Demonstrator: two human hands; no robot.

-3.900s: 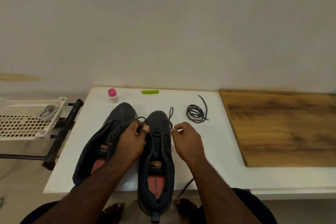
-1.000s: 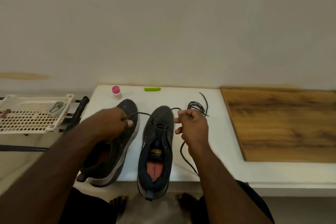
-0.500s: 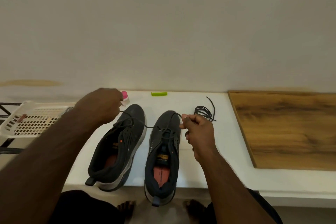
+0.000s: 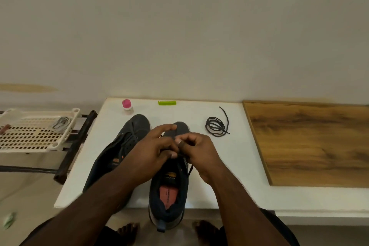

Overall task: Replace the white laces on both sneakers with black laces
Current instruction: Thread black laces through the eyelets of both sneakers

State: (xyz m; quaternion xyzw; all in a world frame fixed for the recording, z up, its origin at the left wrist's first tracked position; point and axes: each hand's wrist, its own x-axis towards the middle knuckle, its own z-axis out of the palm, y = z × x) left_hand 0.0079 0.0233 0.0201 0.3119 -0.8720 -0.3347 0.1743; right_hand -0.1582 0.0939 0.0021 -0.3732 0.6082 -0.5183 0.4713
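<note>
Desk [image 4: 229, 166], white, against a pale wall; both dark sneakers [image 4: 169, 189] on it. Left hand [image 4: 153, 152] and right hand [image 4: 199, 152] each pinch the black lace [image 4: 190, 168].

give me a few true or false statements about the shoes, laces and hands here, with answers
1. Both hands, left hand and right hand, work over the right sneaker. True.
2. The coiled black lace lies inside the white basket. False: it lies on the white table, right of the sneakers.
3. The left sneaker lies on the wooden board. False: it lies on the white table.
4. A pink-capped bottle stands beyond the left sneaker. True.
5. The green comb is in the right hand. False: it lies by the wall.
</note>
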